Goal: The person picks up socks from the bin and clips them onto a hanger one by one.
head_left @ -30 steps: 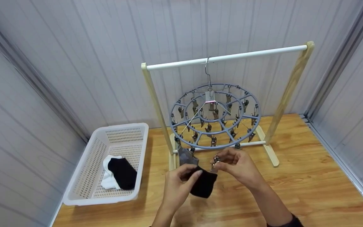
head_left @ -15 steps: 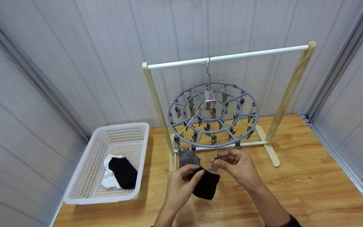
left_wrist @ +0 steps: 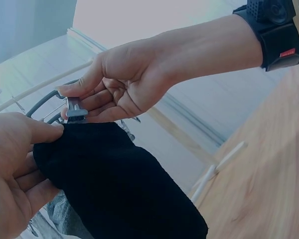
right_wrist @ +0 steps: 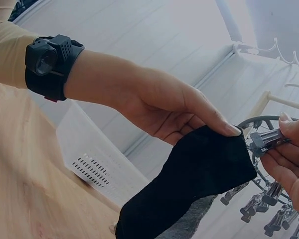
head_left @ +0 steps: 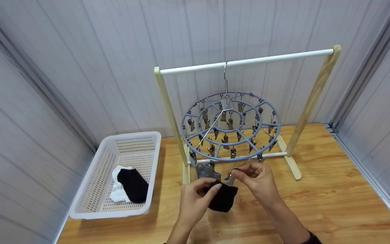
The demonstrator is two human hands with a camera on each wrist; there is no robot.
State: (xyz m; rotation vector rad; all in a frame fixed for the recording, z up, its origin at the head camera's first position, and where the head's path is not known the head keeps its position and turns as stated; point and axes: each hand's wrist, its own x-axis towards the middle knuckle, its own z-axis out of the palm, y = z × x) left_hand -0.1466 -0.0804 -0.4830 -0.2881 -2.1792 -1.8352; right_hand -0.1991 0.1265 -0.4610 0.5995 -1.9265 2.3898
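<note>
My left hand [head_left: 195, 198] pinches a black sock [left_wrist: 124, 179] by its cuff, thumb on the near side and fingers behind. Just to the right, my right hand [head_left: 257, 179] pinches a metal clip [right_wrist: 265, 142] between thumb and fingers. In the left wrist view the clip's jaws are right at the sock's top edge; whether they grip the fabric I cannot tell. The clip belongs to a round grey-blue drying hanger [head_left: 230, 157] that hangs from a white rod. A grey sock [head_left: 206, 172] hangs from clips at the hanger's front left, partly behind my left hand.
A white perforated basket [head_left: 113, 216] stands on the wooden table at left, with a black sock [head_left: 134, 185] and a white sock [head_left: 117, 193] in it. The rack's white rod [head_left: 283, 58] rests on wooden posts [head_left: 313, 101]. Several metal clips dangle from the hanger's rings.
My left hand and the black sock have shifted slightly right, toward the clip in my right hand. The round hanger has swung a little. Both grips stay the same.
</note>
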